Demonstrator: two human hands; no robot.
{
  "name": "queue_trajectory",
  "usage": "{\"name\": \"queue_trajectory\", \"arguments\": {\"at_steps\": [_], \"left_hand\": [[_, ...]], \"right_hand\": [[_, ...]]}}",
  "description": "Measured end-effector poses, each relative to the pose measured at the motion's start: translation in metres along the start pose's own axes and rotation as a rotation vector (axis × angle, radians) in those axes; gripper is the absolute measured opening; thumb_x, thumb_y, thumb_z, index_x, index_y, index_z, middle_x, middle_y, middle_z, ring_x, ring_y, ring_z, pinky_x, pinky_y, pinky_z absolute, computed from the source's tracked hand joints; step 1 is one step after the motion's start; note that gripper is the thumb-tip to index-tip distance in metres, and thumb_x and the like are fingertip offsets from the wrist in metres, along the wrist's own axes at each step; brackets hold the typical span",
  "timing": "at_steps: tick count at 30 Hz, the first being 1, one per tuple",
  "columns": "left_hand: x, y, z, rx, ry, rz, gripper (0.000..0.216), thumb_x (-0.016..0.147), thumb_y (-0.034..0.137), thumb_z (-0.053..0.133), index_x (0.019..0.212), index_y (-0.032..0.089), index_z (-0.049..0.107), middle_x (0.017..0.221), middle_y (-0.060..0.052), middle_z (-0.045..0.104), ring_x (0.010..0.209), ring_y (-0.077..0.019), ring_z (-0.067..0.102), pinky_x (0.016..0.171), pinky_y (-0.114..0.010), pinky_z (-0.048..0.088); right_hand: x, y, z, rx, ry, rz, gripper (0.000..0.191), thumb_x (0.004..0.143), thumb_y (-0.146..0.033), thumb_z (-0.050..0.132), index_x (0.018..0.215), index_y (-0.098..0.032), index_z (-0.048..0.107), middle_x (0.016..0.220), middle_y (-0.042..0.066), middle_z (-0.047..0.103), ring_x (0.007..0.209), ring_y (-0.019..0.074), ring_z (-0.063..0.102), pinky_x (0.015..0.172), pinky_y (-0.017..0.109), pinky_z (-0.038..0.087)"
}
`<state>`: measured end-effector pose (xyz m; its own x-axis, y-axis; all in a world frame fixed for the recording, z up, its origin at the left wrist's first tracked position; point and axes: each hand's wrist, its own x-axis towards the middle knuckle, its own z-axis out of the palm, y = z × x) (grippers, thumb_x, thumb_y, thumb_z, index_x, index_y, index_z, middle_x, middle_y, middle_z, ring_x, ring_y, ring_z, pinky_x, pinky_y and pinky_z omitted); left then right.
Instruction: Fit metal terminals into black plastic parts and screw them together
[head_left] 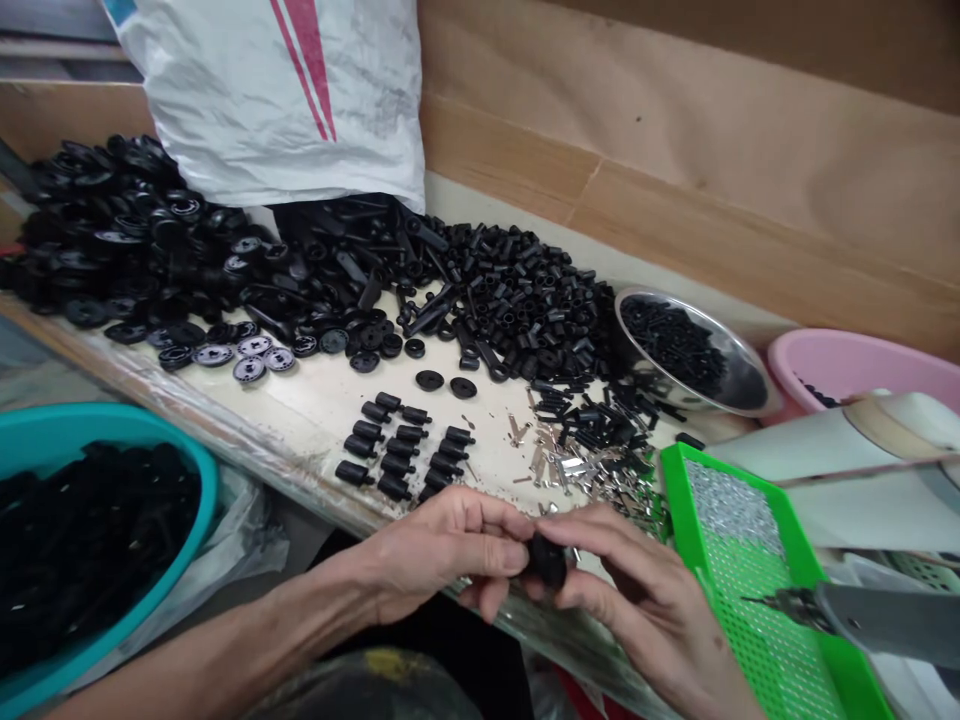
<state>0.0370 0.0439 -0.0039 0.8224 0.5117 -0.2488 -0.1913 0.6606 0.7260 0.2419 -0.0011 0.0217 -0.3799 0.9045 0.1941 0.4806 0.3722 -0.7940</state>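
this is a small workshop, and i can tell because my long bench is piled with heaps of little black plastic parts, and close by me are a steel bowl of more parts, a green tray of tiny metal bits, a power screwdriver and a big white sack.

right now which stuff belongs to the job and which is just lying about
In the job: left hand, right hand, black part pinched between them, small silver metal pieces nearest them.
Lying about: green perforated tray, steel bowl of black pieces, teal basin, white woven sack.
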Motion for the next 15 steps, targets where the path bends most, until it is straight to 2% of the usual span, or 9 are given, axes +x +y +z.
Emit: {"name": "queue_trajectory", "arguments": {"at_steps": [4, 7, 10, 13, 15], "left_hand": [[0.001, 0.000, -0.004, -0.009, 0.042, -0.005, 0.015, 0.078, 0.019, 0.064, 0.091, 0.013, 0.061, 0.063, 0.001, 0.061, 0.044, -0.0046, 0.049, 0.042, -0.016, 0.027], [0.003, -0.002, -0.008, -0.073, -0.014, -0.063, 0.014, 0.078, 0.021, 0.063, 0.088, 0.014, 0.058, 0.064, -0.003, 0.064, 0.041, -0.0049, 0.047, 0.040, -0.016, 0.025], [0.004, -0.004, -0.006, -0.075, -0.028, -0.079, 0.014, 0.080, 0.025, 0.061, 0.085, 0.014, 0.055, 0.066, -0.004, 0.064, 0.041, -0.0050, 0.045, 0.040, -0.017, 0.024], [0.005, -0.007, 0.002, 0.085, 0.149, 0.064, 0.014, 0.078, 0.022, 0.063, 0.087, 0.016, 0.054, 0.060, 0.003, 0.057, 0.046, -0.0057, 0.045, 0.045, -0.017, 0.029], [0.006, -0.008, 0.007, 0.227, 0.273, 0.180, 0.015, 0.074, 0.018, 0.065, 0.086, 0.016, 0.056, 0.064, 0.004, 0.056, 0.054, -0.0067, 0.047, 0.051, -0.018, 0.034]], "right_hand": [[0.000, 0.001, -0.001, 0.003, -0.033, -0.005, 0.033, 0.086, -0.019, 0.062, 0.117, -0.031, 0.059, 0.098, -0.002, 0.065, 0.088, 0.0112, 0.062, 0.075, 0.019, 0.050], [-0.001, 0.001, -0.002, 0.018, -0.070, -0.042, 0.035, 0.086, -0.019, 0.062, 0.119, -0.031, 0.058, 0.104, 0.000, 0.066, 0.093, 0.0134, 0.062, 0.079, 0.022, 0.050], [-0.002, 0.003, 0.000, -0.007, -0.046, 0.010, 0.033, 0.086, -0.022, 0.062, 0.118, -0.031, 0.059, 0.097, 0.000, 0.066, 0.085, 0.0137, 0.063, 0.072, 0.022, 0.051], [-0.004, 0.007, 0.006, -0.057, 0.065, 0.141, 0.028, 0.083, -0.028, 0.066, 0.110, -0.030, 0.063, 0.086, -0.001, 0.065, 0.074, 0.0135, 0.063, 0.062, 0.021, 0.050], [-0.005, 0.011, 0.010, -0.050, 0.132, 0.197, 0.026, 0.081, -0.031, 0.067, 0.107, -0.030, 0.064, 0.083, -0.001, 0.065, 0.069, 0.0131, 0.062, 0.060, 0.021, 0.049]]}}
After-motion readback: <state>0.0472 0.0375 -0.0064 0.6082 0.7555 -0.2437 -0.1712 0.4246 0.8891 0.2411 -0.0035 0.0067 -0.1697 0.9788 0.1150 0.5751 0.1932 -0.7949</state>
